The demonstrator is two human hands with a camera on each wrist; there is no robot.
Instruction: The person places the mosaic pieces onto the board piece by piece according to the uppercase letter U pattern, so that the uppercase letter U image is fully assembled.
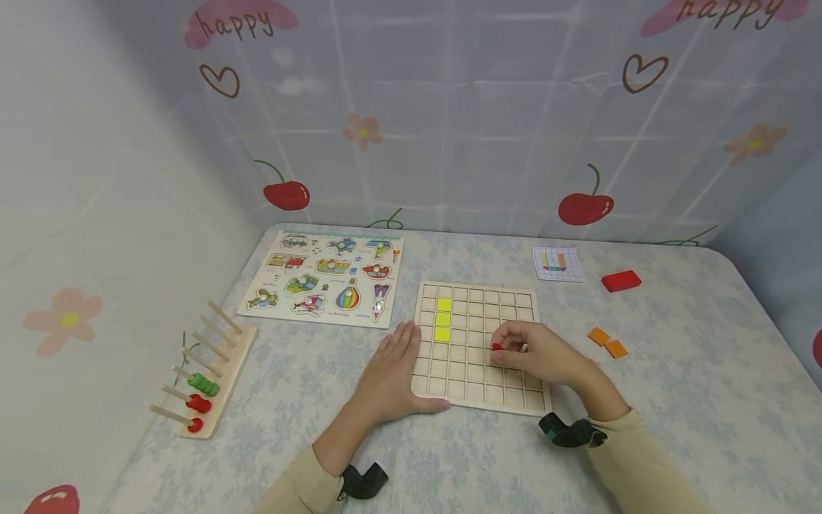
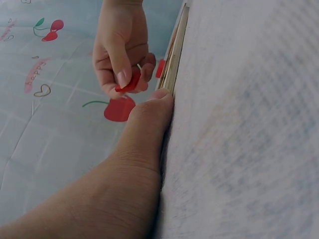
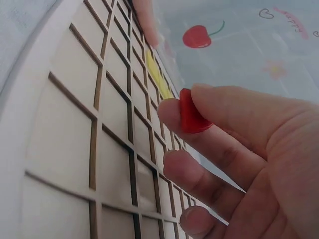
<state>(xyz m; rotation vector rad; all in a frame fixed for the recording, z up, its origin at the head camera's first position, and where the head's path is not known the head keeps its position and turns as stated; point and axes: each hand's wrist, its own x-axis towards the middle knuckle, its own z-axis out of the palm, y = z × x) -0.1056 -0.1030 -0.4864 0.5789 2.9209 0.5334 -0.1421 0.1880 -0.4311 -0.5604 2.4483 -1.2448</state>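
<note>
A wooden grid board lies flat on the table, with several yellow square tiles in a column at its upper left. My left hand rests against the board's left edge, fingers extended and thumb along the near edge. Over the right half of the board, my right hand pinches a small red tile between thumb and index finger. In the right wrist view the tile stands clear of the board's squares. The left wrist view also shows the red tile in the right fingers.
Orange tiles lie right of the board, one partly hidden by my right hand. Behind them are a red block and a pattern card. A vehicle puzzle board and a peg stand with beads occupy the left.
</note>
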